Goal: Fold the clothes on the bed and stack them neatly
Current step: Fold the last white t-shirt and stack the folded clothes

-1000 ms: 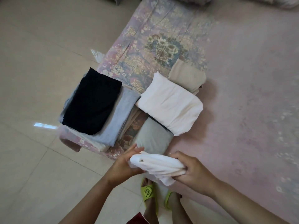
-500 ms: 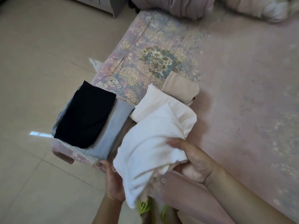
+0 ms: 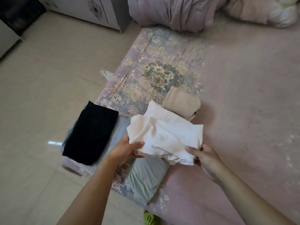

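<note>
While both hands, left [image 3: 125,151] and right [image 3: 206,157], grip it, the white garment [image 3: 165,138] hovers over the bed [image 3: 243,95].

bed [image 3: 243,95] — folded clothes [image 3: 90,132], quilt [image 3: 170,12]

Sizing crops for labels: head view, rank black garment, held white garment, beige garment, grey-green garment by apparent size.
1. Held white garment, nearer the camera, so unsure against the next
2. Black garment
3. Grey-green garment, partly covered
4. Beige garment, partly covered
</note>
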The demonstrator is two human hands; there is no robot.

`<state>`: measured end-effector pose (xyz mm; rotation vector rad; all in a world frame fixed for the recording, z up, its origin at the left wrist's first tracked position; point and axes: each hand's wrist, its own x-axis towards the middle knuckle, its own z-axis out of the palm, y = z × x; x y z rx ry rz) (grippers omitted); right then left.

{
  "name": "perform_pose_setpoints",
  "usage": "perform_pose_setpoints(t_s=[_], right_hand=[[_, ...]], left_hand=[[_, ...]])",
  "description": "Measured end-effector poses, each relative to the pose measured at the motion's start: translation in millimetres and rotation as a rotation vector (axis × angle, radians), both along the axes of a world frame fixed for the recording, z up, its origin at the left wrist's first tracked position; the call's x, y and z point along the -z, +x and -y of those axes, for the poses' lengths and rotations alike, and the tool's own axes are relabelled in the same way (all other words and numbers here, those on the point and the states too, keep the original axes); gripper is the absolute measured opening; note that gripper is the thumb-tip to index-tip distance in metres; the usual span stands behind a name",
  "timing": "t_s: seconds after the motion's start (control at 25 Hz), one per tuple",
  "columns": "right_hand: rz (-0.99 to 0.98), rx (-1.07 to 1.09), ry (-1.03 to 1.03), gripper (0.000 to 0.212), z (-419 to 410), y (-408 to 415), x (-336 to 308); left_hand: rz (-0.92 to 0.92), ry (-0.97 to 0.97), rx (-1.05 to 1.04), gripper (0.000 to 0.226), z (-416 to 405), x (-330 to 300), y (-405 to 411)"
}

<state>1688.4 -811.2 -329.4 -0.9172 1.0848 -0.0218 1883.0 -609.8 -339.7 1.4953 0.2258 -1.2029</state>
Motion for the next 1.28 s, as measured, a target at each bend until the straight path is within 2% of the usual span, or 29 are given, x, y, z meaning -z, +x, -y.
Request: perform_pose_setpoints(t_s=[0.12, 0.24, 0.4, 0.48, 0.6, 0.68, 0.72, 0.76, 0.84, 0.88, 0.96, 1.0, 1.12, 1.28], right_hand=[[-0.047, -0.038, -0.056, 0.033, 5, 2, 16], [-0.07, 0.026, -0.131, 0.034, 1, 9, 40], [-0.285, 0.016, -0.209, 0.037, -19, 23, 75], [-0.39, 0.028, -0.226, 0.03, -27, 31, 83], [-0.408, 0.128, -0.277, 0.026, -32, 29, 79], [-0.439, 0.103, -0.38, 0.028, -40, 27, 69], [-0.519, 0.033, -0.511, 0.035, -46, 29, 66], [-0.601, -0.037, -0.692, 0.045, -54, 34, 63], [-0.603, -0.217, -1.051, 0.061, -66, 52, 63], [-0.542, -0.362, -1.133, 0.066, -67, 63, 67], [-0.484, -0.569, -1.038, 0.075, -61, 77, 80], [-0.494, -0.61, -0.961, 0.078, -58, 77, 93], [-0.525, -0.686, -0.909, 0.084, -55, 66, 131], [-0.557, -0.71, -0.897, 0.084, -52, 72, 138]], left_hand=[[0.06, -0.069, 0.106, 0.059, 23, -8, 29], [0.126, -0.061, 0.191, 0.065, 49, 4, 58], [0.308, 0.212, 0.272, 0.077, 57, 48, 58], [0.347, 0.296, 0.267, 0.083, 52, 67, 57], [0.318, 0.226, 0.211, 0.088, 41, 71, 58], [0.431, 0.214, 0.324, 0.086, 37, 62, 50], [0.582, 0.251, 0.425, 0.087, 39, 57, 44], [0.814, 0.295, 0.532, 0.087, 43, 53, 39], [1.384, 0.265, 0.715, 0.073, 64, 49, 35], [1.567, 0.187, 0.821, 0.065, 78, 52, 38], [1.777, 0.083, 1.053, 0.056, 95, 70, 41], [1.803, 0.081, 1.139, 0.055, 95, 84, 43], [1.621, 0.192, 1.342, 0.06, 78, 130, 53], [1.559, 0.258, 1.358, 0.061, 87, 135, 51]])
